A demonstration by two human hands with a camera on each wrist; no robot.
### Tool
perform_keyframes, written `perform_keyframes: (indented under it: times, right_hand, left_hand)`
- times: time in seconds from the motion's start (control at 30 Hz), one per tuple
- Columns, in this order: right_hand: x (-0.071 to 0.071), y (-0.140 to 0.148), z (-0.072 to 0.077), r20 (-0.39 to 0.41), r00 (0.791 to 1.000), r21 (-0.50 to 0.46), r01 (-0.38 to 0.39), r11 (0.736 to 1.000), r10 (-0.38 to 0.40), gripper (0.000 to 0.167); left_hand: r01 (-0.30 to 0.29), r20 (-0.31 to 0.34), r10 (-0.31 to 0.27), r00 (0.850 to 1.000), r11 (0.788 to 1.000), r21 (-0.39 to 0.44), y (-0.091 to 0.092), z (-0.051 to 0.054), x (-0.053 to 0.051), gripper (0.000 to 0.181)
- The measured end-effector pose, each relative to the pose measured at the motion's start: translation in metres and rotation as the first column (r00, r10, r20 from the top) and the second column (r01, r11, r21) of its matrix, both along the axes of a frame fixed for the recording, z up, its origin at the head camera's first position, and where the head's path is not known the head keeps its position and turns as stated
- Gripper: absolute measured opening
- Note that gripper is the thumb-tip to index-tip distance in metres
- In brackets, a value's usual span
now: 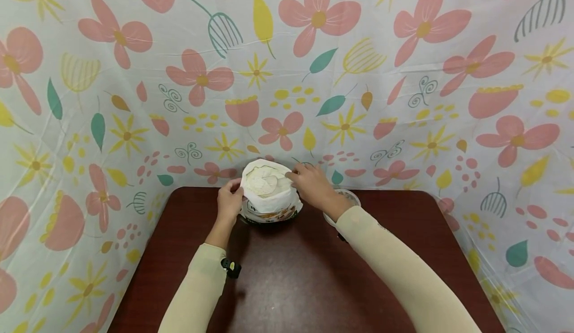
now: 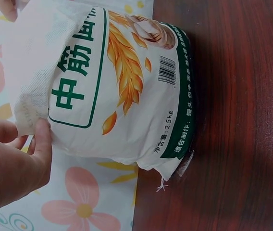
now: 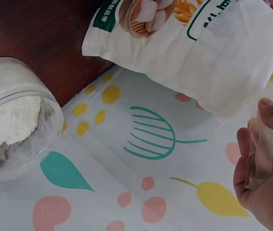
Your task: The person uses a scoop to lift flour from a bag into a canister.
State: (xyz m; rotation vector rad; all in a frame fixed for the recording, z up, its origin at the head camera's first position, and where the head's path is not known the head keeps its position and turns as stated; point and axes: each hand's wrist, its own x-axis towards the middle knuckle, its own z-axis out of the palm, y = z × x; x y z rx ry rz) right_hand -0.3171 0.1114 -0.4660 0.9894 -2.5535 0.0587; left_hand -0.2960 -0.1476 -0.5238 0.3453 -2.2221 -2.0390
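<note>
Our sleeves [image 1: 394, 258] cross the tabletop [image 1: 287, 283] toward its far edge; left hand [image 1: 229, 201] pinches a flour bag [image 1: 271, 202], right hand [image 1: 312, 183] grips a clear handle [image 3: 264, 156] (jerking could spill flour [image 1: 254, 178]).

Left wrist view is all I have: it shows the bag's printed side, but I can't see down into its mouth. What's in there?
Observer: White powder, visible from the head view through the open top of the bag.
Operator: And what is the right hand holding? I only catch a bit of it in a corner.
Observer: The right wrist view shows it gripping a clear handle-like piece.
Operator: Anything beyond the bag that I'm missing?
Observer: Yes, a clear round jar with powder in it, on the table to the right of the bag.
</note>
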Motion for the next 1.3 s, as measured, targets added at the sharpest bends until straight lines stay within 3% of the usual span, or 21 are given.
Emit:
perform_keyframes:
  times: [0.23, 0.5, 0.93, 1.3]
  right_hand:
    - [-0.005, 0.003, -0.004, 0.007, 1.000, -0.024, -0.030, 0.999, 0.030, 0.027]
    - [-0.007, 0.013, -0.005, 0.030, 0.995, -0.131, -0.091, 0.987, 0.096, 0.030]
    - [-0.001, 0.028, 0.002, 0.127, 0.990, -0.232, -0.037, 0.972, 0.068, 0.030]
    - [0.007, 0.043, -0.011, 0.113, 0.992, -0.381, -0.007, 0.924, 0.054, 0.031]
  left_hand:
    - [-0.003, 0.011, 0.003, 1.000, 1.000, 0.000, -0.001, -0.001, 0.001, 0.033]
    - [-0.010, 0.006, 0.010, 1.000, 1.000, 0.000, 0.000, -0.001, 0.001, 0.033]
    - [-0.008, 0.007, 0.008, 1.000, 1.000, 0.002, -0.001, 0.001, 0.001, 0.033]
    - [0.000, 0.010, 0.000, 1.000, 1.000, 0.007, 0.000, 0.002, 0.001, 0.033]
